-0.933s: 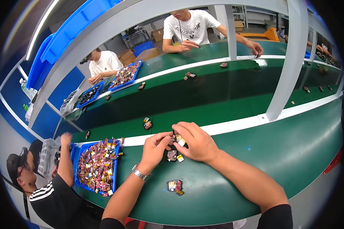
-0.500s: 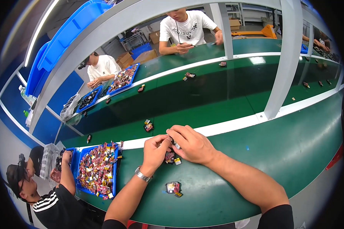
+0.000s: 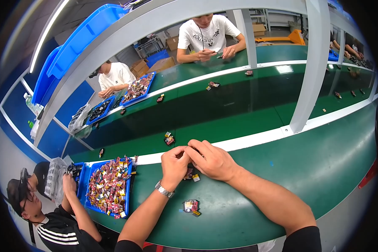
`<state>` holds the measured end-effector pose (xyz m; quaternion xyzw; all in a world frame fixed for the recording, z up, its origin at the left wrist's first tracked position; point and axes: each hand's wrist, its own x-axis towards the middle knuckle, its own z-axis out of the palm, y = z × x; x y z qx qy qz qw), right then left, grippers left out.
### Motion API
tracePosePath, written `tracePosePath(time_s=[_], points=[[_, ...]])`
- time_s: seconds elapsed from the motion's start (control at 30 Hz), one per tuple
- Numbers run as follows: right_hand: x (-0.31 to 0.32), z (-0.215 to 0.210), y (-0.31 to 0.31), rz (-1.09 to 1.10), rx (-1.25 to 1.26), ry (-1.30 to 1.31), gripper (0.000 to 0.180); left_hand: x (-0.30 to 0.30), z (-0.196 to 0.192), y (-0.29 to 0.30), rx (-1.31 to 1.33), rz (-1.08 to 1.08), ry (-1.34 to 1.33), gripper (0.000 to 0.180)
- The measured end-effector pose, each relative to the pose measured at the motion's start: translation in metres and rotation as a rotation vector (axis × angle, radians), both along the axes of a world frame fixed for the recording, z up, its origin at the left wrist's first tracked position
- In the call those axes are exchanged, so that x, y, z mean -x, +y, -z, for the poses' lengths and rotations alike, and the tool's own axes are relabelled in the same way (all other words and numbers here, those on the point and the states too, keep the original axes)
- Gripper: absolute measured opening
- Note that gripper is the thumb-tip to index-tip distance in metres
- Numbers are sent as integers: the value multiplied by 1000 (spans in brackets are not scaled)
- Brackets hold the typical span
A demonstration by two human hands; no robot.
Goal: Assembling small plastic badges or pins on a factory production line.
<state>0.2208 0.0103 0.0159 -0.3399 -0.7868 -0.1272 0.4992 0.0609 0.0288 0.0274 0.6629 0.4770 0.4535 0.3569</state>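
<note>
My left hand (image 3: 174, 168) and my right hand (image 3: 214, 161) meet above the green worktop, fingertips pinched together. Whatever sits between them is hidden by the fingers. Just under the hands lies a partly covered small electronic assembly, with a red circuit board (image 3: 188, 174) and a silver-and-yellow battery pouch (image 3: 196, 177) showing. Closer to me, a second assembly (image 3: 190, 205) lies flat, a black casing with a red board, its yellow-edged battery (image 3: 196, 213) beside it. Neither hand touches this one.
A blue tray (image 3: 127, 197) heaped with red boards and batteries stands left, beside a co-worker (image 3: 50, 214). Past a white rail (image 3: 256, 139) runs a green conveyor carrying scattered assemblies (image 3: 169, 139). A grey post (image 3: 305, 84) rises at right; more people sit across.
My fingers have closed in tighter over the piece, which showed slightly before. The co-worker's arm at left has shifted, and the person across has brought both hands together. The view has shifted slightly.
</note>
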Motion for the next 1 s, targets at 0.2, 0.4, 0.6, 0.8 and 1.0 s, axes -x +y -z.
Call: tracePosePath(time_s=[0.2, 0.4, 0.6, 0.8, 1.0], points=[[-1, -7, -2, -25, 48, -5, 37, 7, 4, 3, 42, 67, -69, 19], [-76, 12, 60, 349, 375, 271, 48, 48, 14, -2, 46, 79, 172, 26], [-126, 24, 65, 607, 621, 211, 55, 70, 20, -14, 20, 55, 206, 26], [-6, 0, -13, 10, 678, -35, 34, 68, 18, -24, -182, 189, 518, 29], [37, -4, -59, 46, 617, -84, 27, 67, 4, -31, 59, 260, 330, 19]])
